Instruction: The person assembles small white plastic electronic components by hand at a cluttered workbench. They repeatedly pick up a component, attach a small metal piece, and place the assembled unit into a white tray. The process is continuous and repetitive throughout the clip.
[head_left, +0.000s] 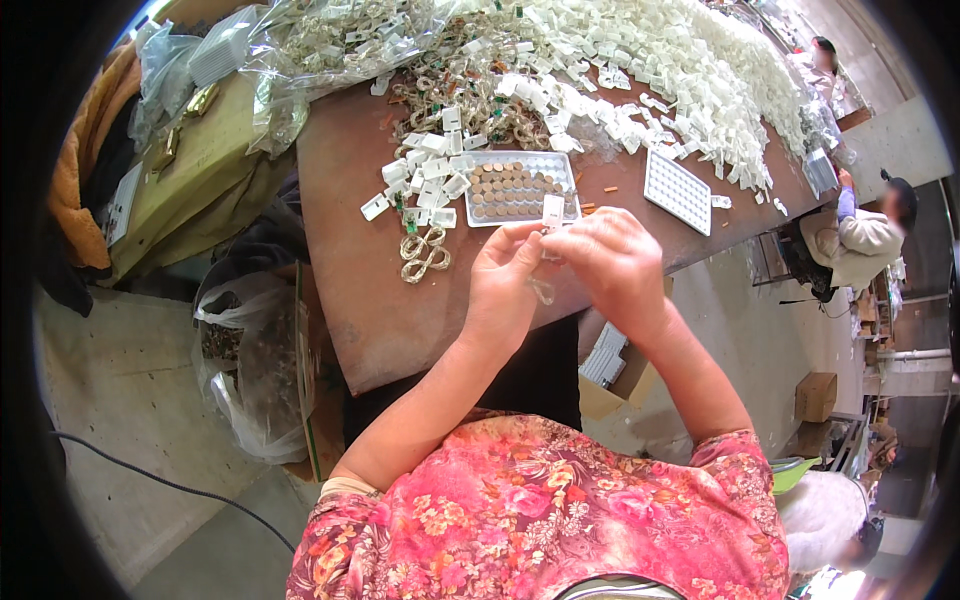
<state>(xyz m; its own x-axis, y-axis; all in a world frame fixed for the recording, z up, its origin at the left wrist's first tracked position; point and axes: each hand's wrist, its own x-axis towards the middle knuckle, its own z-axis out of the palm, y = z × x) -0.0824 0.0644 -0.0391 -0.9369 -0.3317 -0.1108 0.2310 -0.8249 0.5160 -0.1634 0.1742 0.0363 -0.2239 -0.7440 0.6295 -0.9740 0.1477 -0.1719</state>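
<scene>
White plastic makes up the small piece (553,206) held over the tabletop (390,320), the left hand (505,262) and right hand (610,250) each closing a fingertip grip around it, probably because steadying something so slight takes both. Just beyond them, apparently for easy reach, a shallow tray (545,160) holds rows of brown discs (510,190), with loose white parts (433,170) beside it. Farther right lies a second tray (678,192) of small cells, whose contents I cannot make out.
</scene>
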